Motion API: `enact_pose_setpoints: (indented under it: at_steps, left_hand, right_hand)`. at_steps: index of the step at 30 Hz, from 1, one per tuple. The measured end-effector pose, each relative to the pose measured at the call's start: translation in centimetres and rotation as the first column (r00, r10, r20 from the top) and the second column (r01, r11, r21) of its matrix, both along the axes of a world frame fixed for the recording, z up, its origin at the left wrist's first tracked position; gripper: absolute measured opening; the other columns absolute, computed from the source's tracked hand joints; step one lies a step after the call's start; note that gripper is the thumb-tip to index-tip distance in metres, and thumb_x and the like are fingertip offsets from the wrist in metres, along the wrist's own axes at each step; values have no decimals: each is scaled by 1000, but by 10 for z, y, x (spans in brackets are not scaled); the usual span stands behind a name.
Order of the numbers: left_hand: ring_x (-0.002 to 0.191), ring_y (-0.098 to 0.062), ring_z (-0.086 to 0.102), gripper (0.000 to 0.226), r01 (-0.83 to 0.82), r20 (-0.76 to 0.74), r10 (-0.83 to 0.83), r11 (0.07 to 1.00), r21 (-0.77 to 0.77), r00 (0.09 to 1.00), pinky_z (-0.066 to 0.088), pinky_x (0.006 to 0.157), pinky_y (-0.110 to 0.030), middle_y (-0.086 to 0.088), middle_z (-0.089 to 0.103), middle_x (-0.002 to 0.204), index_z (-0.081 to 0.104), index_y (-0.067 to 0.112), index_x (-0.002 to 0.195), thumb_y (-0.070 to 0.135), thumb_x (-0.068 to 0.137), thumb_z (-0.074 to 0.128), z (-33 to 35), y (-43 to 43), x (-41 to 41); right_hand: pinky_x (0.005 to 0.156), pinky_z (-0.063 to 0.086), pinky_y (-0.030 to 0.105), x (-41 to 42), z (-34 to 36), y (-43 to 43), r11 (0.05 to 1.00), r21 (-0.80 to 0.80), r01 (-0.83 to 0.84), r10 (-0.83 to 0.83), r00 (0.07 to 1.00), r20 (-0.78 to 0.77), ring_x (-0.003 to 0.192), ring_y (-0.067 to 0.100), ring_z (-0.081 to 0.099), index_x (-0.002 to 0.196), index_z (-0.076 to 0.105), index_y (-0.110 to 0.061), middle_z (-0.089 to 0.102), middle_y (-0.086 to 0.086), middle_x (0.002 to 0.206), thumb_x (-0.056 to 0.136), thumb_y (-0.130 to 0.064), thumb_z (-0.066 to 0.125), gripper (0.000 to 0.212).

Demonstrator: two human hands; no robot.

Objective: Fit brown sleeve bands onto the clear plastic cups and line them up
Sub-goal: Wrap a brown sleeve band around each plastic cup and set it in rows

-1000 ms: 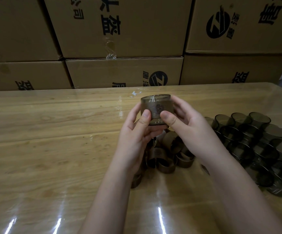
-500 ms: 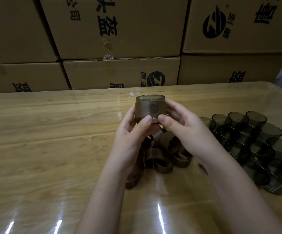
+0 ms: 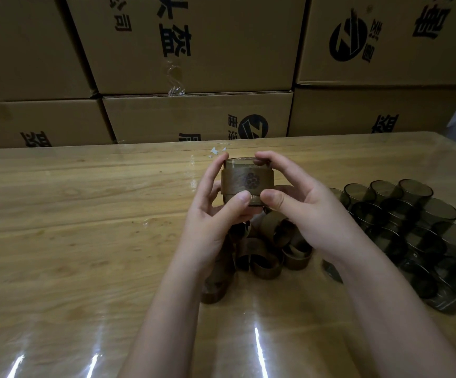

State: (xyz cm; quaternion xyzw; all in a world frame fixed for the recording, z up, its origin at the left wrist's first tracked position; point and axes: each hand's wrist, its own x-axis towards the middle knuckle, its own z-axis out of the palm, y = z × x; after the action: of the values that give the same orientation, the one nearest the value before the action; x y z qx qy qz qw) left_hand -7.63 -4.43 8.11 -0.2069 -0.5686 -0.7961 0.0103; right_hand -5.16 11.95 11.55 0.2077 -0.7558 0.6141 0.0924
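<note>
The left hand (image 3: 210,222) and right hand (image 3: 311,214) pinch one cup (image 3: 244,164) between them, held above the middle of the surface (image 3: 71,227), thumbs at its lower edge and fingers curled up to its rim. A brown band (image 3: 244,181) already wraps its waist, so fitting looks nearly done. The next move is probably to square the band and set the cup in line.

Cardboard boxes (image 3: 194,50) wall off 12 o'clock. Bare cups (image 3: 412,227) crowd 3 to 4 o'clock and loose bands (image 3: 265,263) are heaped at 6 o'clock, so a row likely belongs toward 9 o'clock
</note>
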Motion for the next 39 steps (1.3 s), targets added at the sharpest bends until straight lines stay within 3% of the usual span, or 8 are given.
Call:
enact_pose_setpoints:
  at_steps: [19,23,27,30,32,34,37,39]
  left_hand:
    - [97,-26,71,59,-19,13,19,1000,9,1000,56,75,-26,-11,63,124,48,49,128,25,80,72,-3,6,-2]
    - [97,-21,71,67,-27,86,28,1000,-6,996,56,74,-22,-9,66,123,38,34,139,25,80,68,-4,6,-2]
    - [99,-19,70,63,-59,126,72,993,-103,989,57,82,-28,-7,65,123,54,24,134,33,73,68,0,4,-2]
    - [104,-22,69,48,-81,161,101,989,-127,982,56,88,-30,-5,69,117,58,21,131,29,84,67,0,1,-3]
    - [100,-22,70,37,-89,180,107,990,-105,978,57,80,-25,-2,73,108,62,18,125,23,88,65,0,0,-3]
    - [96,-19,71,43,-110,190,124,990,-84,974,55,73,-20,0,74,104,64,18,121,28,80,68,2,0,-3]
    - [93,-18,72,47,-166,208,174,985,-52,962,55,71,-19,-2,75,104,64,21,119,33,74,69,4,-2,-3]
    - [95,-17,72,50,-215,225,223,975,-60,949,57,75,-21,0,74,105,61,22,124,29,76,71,4,-8,-5]
  right_hand:
    - [82,51,12,-2,-2,-1,999,-12,50,-50,999,0,100,-1,63,121,49,-56,54,-38,116,93,-15,60,51]
    - [74,48,6,-7,-10,-8,984,-112,136,-130,990,59,100,-11,60,128,39,-52,50,-32,122,91,-17,64,57]
    - [65,48,5,-10,-16,-17,945,-248,212,-186,975,125,93,-15,60,119,52,-36,58,-23,112,90,-11,65,41]
    - [69,49,7,-11,-23,-24,932,-294,213,-178,974,142,95,-9,64,116,56,-34,68,-25,100,89,-6,65,40]
    - [71,49,7,-8,-26,-26,932,-297,206,-170,975,142,97,-8,64,116,56,-33,69,-32,93,89,-4,64,41]
    - [73,48,6,-6,-26,-23,936,-280,214,-182,974,136,98,-10,63,118,57,-31,69,-32,92,90,-3,62,40]
    - [83,50,10,1,-27,-17,951,-186,246,-228,967,113,101,-6,64,114,60,-29,70,-19,103,93,-4,59,33]
    - [81,53,15,9,-33,-15,960,-129,248,-239,968,80,95,2,68,109,63,-23,72,-10,99,95,-6,54,24]
